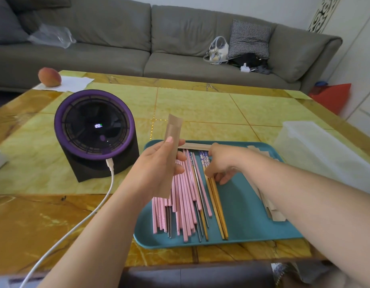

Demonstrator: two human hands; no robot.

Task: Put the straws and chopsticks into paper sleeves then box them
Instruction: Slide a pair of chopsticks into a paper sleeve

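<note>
Head view. Left hand (157,169) was raised over the near-left part of the teal tray (246,204), thumb and fingers pinching one brown paper sleeve (173,129) by its lower half. The sleeve stood upright, slightly tilted, open end up, clear of the tray. Right hand (221,163) was down in the tray, fingers curled onto a pair of wooden chopsticks (220,213) with blue-patterned tops. Its fingertips touched them partway down, and the pair lay flat on the tray. Could not tell whether the hand was closed round the pair or only resting on it. Left of that pair was a heap of pink straws (184,204), roughly parallel, running near to far, with a few metal sticks (197,183) mixed in. The held sleeve and left hand covered part of the heap's far end. A stack of spare sleeves (273,210) lay along the tray's right edge, mostly hidden by the right forearm. One more flat sleeve (197,145) lay across the far edge. A clear plastic box (317,146) stood on the table (200,104) just right of the tray. Left of the tray was a purple-rimmed fan (94,129), display lit, with a white cable (76,223) plugged into its front. At the far-left corner, a peach (50,76) sat on white paper (76,83). A grey sofa (117,38) stood behind the table.
</note>
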